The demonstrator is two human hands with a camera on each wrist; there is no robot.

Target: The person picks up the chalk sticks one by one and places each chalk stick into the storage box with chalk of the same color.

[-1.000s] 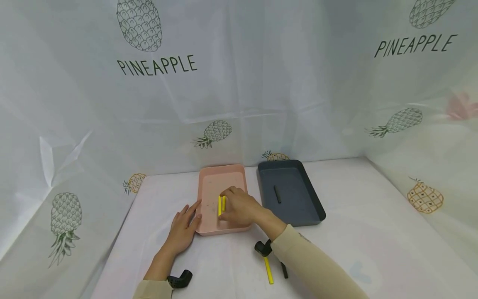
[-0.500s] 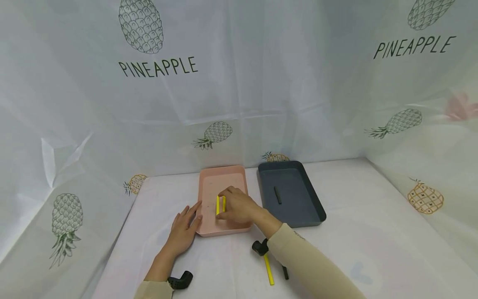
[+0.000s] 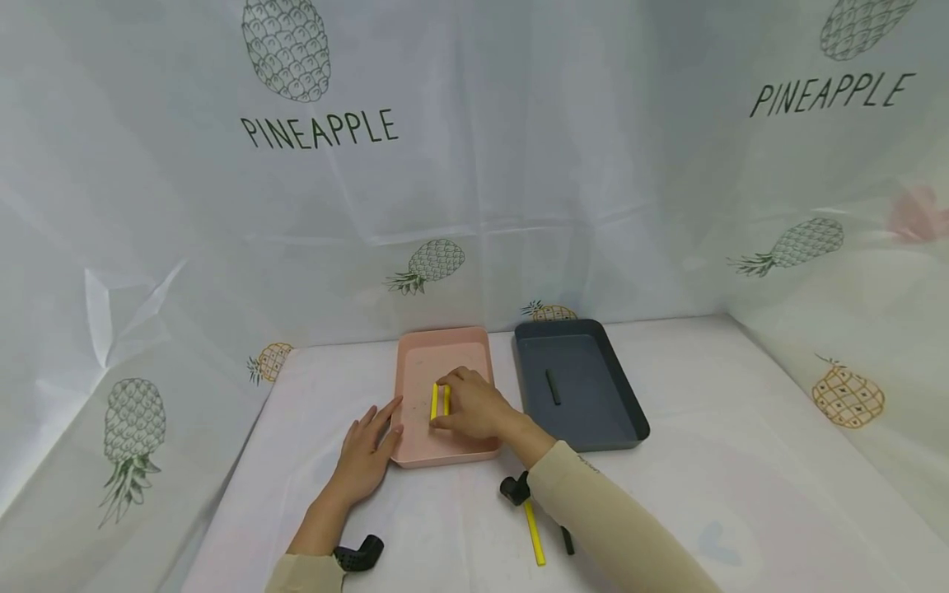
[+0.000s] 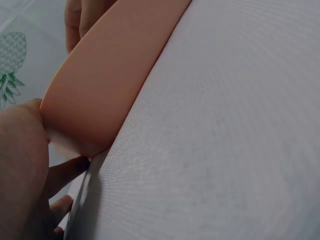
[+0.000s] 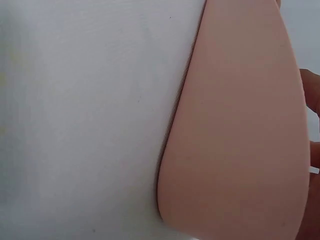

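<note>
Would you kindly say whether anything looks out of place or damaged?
Nothing looks spilled or damaged. A yellow stick and a dark stick seem stray, lying on the table outside the pink tray and the grey tray, which holds another dark one.

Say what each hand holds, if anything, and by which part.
Right hand appears to pinch the leftmost yellow stick by its two ends. Left hand grips nothing, touching the side of the pink tray.

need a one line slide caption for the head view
Right hand pinches a yellow stick beside another in the pink tray; left hand touches the tray's edge.
</note>
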